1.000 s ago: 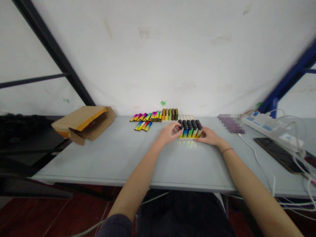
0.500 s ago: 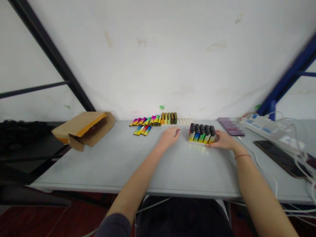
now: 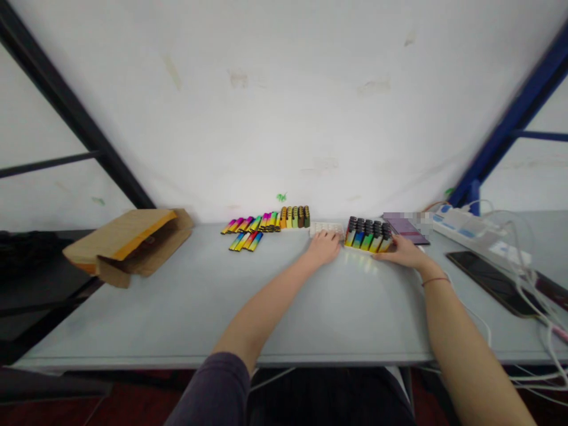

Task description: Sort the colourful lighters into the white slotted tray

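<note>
A white tray packed with rainbow-coloured lighters point(image 3: 368, 235) stands on the grey table point(image 3: 186, 302), toward the back right. My right hand point(image 3: 402, 251) rests against the tray's right front corner, fingers curled on it. My left hand point(image 3: 325, 246) reaches to an empty white tray point(image 3: 323, 228) just left of the full one, fingers over its near edge; whether they grip it is unclear. Several loose lighters point(image 3: 246, 232) lie by the wall, and a short row of upright lighters point(image 3: 295, 217) stands beside them.
An open cardboard box point(image 3: 126, 244) lies on its side at the table's left end. At the right are a purple booklet point(image 3: 406, 229), a white power strip point(image 3: 474, 229) with tangled cables, and a dark phone point(image 3: 486, 277). A white wall backs the table.
My right hand slid the full tray of lighters to the right and back toward the wall. My left hand let go of it and moved to the empty white tray.
</note>
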Available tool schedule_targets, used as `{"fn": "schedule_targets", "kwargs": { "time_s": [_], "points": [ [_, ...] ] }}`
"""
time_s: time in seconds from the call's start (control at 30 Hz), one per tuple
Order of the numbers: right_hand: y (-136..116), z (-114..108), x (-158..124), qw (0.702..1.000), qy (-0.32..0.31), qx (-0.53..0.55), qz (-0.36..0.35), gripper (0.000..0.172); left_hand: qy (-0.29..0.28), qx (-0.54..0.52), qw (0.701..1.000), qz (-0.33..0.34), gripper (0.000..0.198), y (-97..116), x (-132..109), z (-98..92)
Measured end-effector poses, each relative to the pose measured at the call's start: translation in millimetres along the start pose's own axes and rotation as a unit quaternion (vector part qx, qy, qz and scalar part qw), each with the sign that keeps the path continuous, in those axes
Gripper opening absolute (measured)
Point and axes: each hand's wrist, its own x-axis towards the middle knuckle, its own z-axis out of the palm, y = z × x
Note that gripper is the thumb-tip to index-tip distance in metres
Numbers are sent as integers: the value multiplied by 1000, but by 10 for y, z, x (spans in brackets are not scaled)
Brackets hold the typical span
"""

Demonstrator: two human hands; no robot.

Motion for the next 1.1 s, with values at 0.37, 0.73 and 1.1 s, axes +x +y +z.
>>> {"fn": "schedule_targets", "kwargs": {
  "time_s": [0.37,0.73,1.1],
  "points": [
    [-108,218,461,1000,-20,-14,-11,42,10,-26,992,119,42,-71,-896,-75],
    [-527,617,749,995,81,-39,33,37,21,-42,992,119,39,-62,-944,-98],
    [-790,996,851,990,126,-35,52,36,35,-51,990,123,37,-76,-937,-63]
  ]
}}
